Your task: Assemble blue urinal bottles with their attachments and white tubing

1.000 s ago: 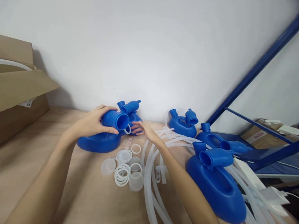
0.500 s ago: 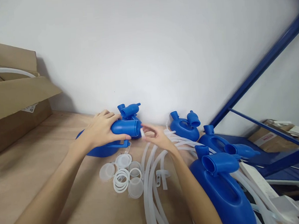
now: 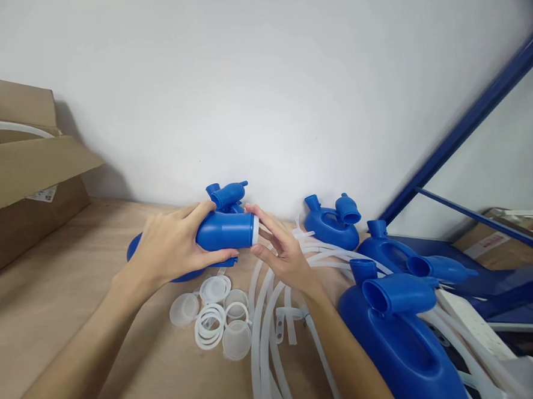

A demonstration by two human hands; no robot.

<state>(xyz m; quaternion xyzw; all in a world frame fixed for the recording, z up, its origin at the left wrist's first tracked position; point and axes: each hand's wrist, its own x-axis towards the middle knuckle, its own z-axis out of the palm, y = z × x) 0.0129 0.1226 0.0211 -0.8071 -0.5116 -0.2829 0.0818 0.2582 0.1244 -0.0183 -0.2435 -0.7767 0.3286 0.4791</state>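
A blue plastic urinal bottle (image 3: 227, 231) lies on its side, its wide neck pointing right. My left hand (image 3: 172, 244) is wrapped round that neck, thumb below and fingers over the top. Against the bottle's mouth sits a white ring (image 3: 255, 230), edge-on to me, so I cannot tell if its middle is open. The fingertips and thumb of my right hand (image 3: 284, 251) grip it at its upper and lower edges. Just below lie several loose white rings (image 3: 210, 327) and translucent round caps (image 3: 236, 340).
Clear tubes (image 3: 263, 344) run across the wooden table (image 3: 137, 376) under my right forearm. More blue urinal bottles (image 3: 404, 341) stand at the right and by the wall. A cardboard box (image 3: 25, 178) is at far left, a blue metal frame (image 3: 464, 121) at right.
My right hand has brought the white ring from just off the bottle's mouth onto it. The neck has turned slightly in my left hand, and the view has shifted a little.
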